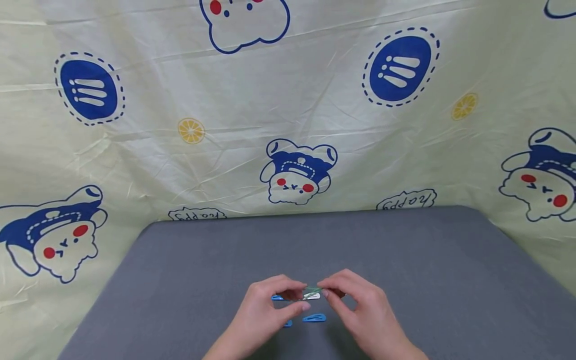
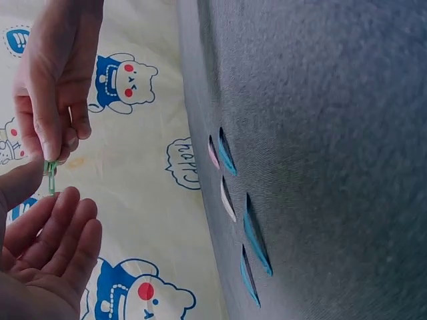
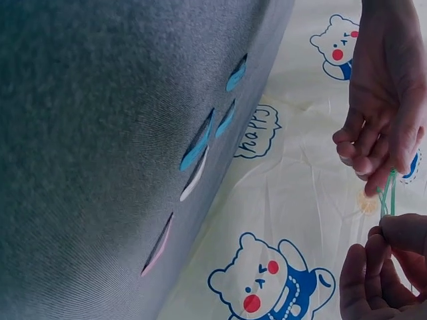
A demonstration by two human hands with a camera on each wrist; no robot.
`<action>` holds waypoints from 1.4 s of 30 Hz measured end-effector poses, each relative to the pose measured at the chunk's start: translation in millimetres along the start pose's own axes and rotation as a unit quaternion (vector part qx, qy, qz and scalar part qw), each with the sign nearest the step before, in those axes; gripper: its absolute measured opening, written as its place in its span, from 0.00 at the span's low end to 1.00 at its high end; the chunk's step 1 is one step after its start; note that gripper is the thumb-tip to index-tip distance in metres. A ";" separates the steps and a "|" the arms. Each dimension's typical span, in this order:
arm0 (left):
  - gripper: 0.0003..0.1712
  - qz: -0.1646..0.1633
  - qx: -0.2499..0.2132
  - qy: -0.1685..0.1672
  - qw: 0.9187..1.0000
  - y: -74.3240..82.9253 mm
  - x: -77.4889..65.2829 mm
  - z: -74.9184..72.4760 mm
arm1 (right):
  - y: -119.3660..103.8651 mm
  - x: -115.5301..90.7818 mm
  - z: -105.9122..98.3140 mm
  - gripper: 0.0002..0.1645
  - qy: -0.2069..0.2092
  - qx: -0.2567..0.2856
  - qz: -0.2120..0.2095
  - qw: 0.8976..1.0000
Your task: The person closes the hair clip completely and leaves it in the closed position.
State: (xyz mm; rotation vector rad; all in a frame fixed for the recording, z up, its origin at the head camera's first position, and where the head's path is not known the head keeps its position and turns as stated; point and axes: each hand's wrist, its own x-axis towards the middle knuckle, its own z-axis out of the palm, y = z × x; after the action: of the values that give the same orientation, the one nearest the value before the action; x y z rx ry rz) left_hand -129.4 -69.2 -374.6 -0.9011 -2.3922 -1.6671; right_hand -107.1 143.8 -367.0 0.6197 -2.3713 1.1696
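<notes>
Between both hands, above the table, is a green snap hair clip (image 1: 312, 290). In the right wrist view the clip (image 3: 387, 195) shows its thin strips spread apart. My right hand (image 1: 362, 302) pinches one end between thumb and index finger. At the other end are the thumb and index fingertips of my left hand (image 1: 265, 302), holding it lightly; the other left fingers (image 2: 79, 243) are loosely bent. Below the hands lie a white clip (image 1: 312, 296) and a blue clip (image 1: 314, 318); more blue clips are partly hidden behind the left hand.
A pink clip (image 3: 157, 255) lies on the grey table (image 1: 189, 280) in line with the others, hidden in the head view. Behind the table hangs a pale curtain (image 1: 288, 95) printed with bears and blue badges.
</notes>
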 end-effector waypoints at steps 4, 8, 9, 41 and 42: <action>0.08 -0.011 -0.013 0.005 1.000 1.8 -1.4 1.7 | -0.1 -0.7 2.5 0.20 0.000 -0.001 0.003 1.000; 0.05 -0.017 -0.011 0.010 1.000 3.4 -0.9 0.8 | 0.2 -2.0 4.2 0.20 0.005 0.016 0.009 1.000; 0.05 -0.017 -0.009 0.013 1.000 4.0 -0.6 0.2 | 0.2 -2.5 4.5 0.19 0.004 0.026 0.017 0.999; 0.09 -0.060 -0.230 -0.061 0.969 -2.5 1.5 -3.2 | 20.4 0.4 -2.1 0.11 -0.167 0.422 0.188 0.871; 0.09 -0.062 -0.226 -0.056 0.971 -2.3 1.6 -2.7 | 20.6 0.5 -2.3 0.11 -0.168 0.429 0.196 0.866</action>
State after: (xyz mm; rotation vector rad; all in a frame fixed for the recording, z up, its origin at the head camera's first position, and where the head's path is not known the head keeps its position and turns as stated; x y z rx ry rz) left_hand -132.7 -71.5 -374.8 -0.9355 -2.2109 -2.3276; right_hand -118.6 156.8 -378.3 0.6461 -2.2023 2.5353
